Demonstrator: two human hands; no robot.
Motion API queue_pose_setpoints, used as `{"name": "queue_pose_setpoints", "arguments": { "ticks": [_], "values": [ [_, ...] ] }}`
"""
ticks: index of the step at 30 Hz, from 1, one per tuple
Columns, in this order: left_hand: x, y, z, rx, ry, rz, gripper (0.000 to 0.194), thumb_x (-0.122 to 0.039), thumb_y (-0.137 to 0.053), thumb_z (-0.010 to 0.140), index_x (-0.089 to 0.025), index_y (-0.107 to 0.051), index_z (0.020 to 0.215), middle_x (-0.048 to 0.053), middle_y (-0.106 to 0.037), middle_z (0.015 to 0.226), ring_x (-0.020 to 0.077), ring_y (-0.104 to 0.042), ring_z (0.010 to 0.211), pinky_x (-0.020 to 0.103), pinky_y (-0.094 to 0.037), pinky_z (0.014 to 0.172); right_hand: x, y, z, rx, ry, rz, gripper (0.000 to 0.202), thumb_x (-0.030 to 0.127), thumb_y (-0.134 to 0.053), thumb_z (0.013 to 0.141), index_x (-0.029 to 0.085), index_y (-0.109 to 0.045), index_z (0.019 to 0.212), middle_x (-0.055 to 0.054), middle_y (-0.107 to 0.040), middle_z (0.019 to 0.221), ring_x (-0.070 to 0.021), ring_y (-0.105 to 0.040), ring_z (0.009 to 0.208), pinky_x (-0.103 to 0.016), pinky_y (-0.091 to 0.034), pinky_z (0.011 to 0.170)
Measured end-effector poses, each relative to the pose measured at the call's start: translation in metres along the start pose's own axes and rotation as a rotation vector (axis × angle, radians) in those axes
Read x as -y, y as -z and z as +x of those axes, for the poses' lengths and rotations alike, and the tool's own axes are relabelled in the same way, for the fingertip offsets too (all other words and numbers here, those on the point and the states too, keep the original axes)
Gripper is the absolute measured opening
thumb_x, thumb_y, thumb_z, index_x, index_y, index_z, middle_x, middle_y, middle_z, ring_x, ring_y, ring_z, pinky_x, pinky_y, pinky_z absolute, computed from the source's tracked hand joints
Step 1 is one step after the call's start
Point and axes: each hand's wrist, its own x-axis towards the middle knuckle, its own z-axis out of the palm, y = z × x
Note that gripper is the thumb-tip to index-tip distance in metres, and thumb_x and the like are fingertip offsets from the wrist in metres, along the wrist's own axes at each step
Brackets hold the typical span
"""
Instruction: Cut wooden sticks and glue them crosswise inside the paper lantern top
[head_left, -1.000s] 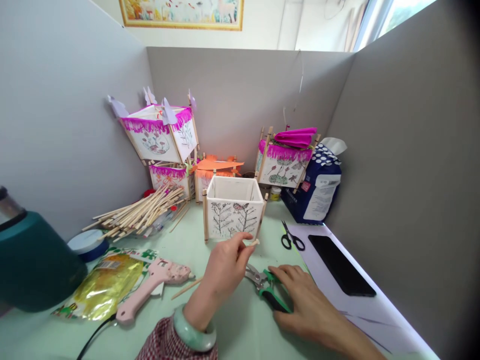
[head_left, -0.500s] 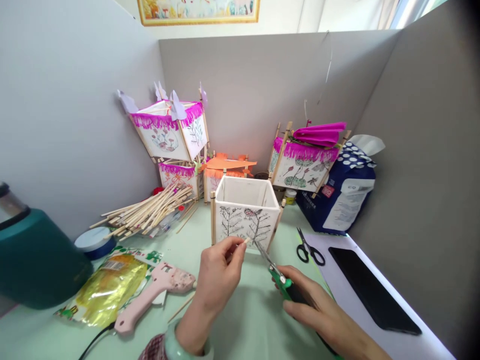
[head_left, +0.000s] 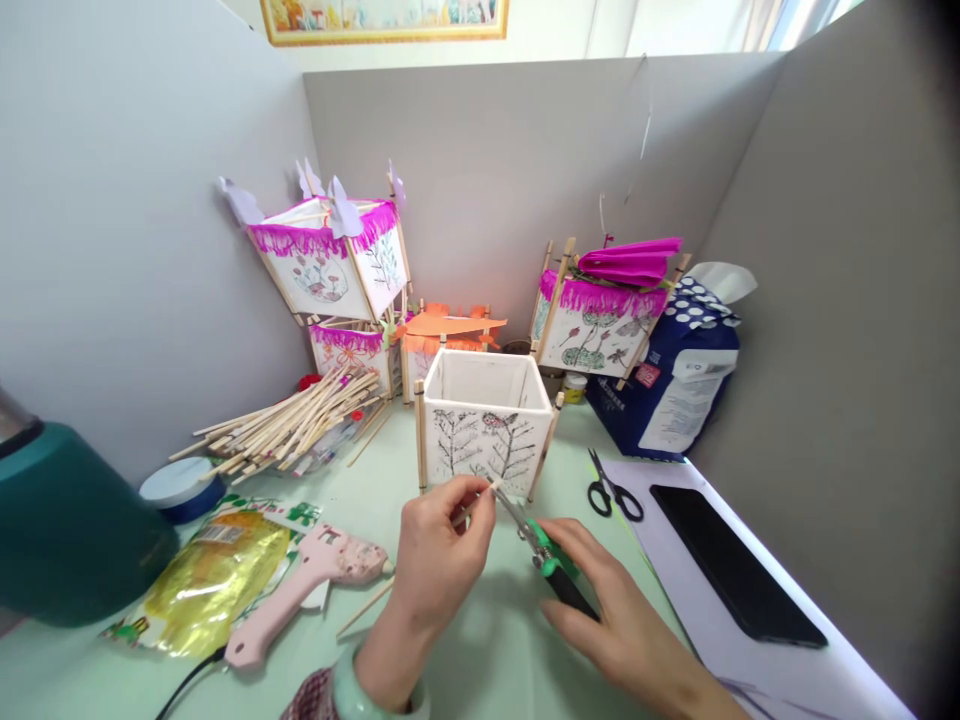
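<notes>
My left hand (head_left: 442, 545) pinches a thin wooden stick (head_left: 367, 606) whose tip pokes out past the fingertips. Green-handled cutters (head_left: 553, 565) lie in my right hand (head_left: 611, 610), their jaws at the tip of that stick. Just behind both hands stands a white box lantern (head_left: 484, 440) with black branch drawings and wooden corner posts. Left of my left hand, a pink glue gun (head_left: 307, 590) rests on the table.
Decorated lanterns (head_left: 330, 260) and a stick pile (head_left: 292, 425) stand at the back left. Black scissors (head_left: 615, 490), a black phone (head_left: 739, 565) and a blue tissue pack (head_left: 667, 380) are at right. A teal container (head_left: 75, 520) is at far left.
The cutters have tilted more upright and their jaws have moved onto the stick's tip. My right hand has shifted slightly left, its fingers looser round the handles. The view has shifted a little.
</notes>
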Motion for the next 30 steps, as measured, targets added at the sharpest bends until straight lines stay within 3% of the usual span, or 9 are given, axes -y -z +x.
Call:
{"name": "queue_pose_setpoints", "arguments": {
  "ticks": [13, 30],
  "values": [
    [0.005, -0.005, -0.002, 0.056, -0.008, 0.058, 0.021, -0.029, -0.051, 0.086, -0.018, -0.067, 0.078, 0.001, -0.061, 0.063, 0.0113, -0.049, 0.055, 0.021, -0.037, 0.053, 0.004, -0.007, 0.001, -0.06, 0.059, 0.017, 0.056, 0.01, -0.052, 0.07, 0.02, -0.049, 0.125, -0.008, -0.051, 0.115, -0.0235, -0.05, 0.108, -0.036, -0.042, 0.095],
    [0.005, -0.008, -0.004, 0.082, -0.035, 0.037, 0.021, -0.025, -0.051, 0.082, -0.015, -0.063, 0.069, -0.002, -0.054, 0.057, 0.0077, -0.041, 0.049, 0.018, -0.032, 0.047, -0.004, -0.014, -0.002, -0.082, 0.078, 0.017, 0.058, 0.013, -0.052, 0.073, 0.02, -0.043, 0.13, -0.01, -0.045, 0.129, -0.0244, -0.044, 0.121, -0.04, -0.037, 0.104]
  ]
}}
